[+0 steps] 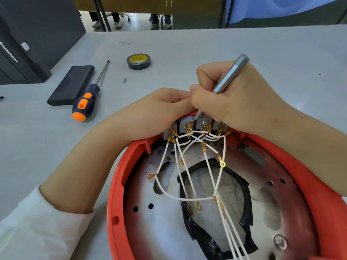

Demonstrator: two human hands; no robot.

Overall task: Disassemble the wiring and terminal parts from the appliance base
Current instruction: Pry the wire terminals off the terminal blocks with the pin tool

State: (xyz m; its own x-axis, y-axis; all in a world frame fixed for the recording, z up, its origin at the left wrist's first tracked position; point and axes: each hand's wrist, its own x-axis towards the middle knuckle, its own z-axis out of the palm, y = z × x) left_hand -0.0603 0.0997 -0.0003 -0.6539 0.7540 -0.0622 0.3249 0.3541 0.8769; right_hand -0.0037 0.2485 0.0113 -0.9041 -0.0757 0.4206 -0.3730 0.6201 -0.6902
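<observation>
Item: base (120, 177) — red plastic ring round a scorched metal plate, lying on the grey table (225, 45) close to the person.

Wiring: thin white wires (187, 177) with gold ring lugs at the loose ends; at the far rim they run onto a row of grey terminal blocks (185, 122) by gold spade clips (188, 128). Black tape (199, 233) edges the plate's middle opening.

Left hand (159, 111): fingers curled over the far rim beside the blocks, bracing; what the fingertips grip is hidden.

Right hand (238, 94): fingers closed round a slim grey tool (230, 76), held pen-fashion, its tip at a block.

Handling (judged): wires light and limp, likely to tangle; clips small, stiff on their tabs and easily bent — take hold at the metal clip, not the wire. The base looks rigid and light, so it needs holding down while prying.

Also on the table: an orange-and-navy screwdriver (85, 102), a black flat case (72, 84), a tape roll (138, 61) with a yellow label (unreadable), a small loose bit (124, 79).

Writing: "lenovo" on the black box (28, 45) at left.
</observation>
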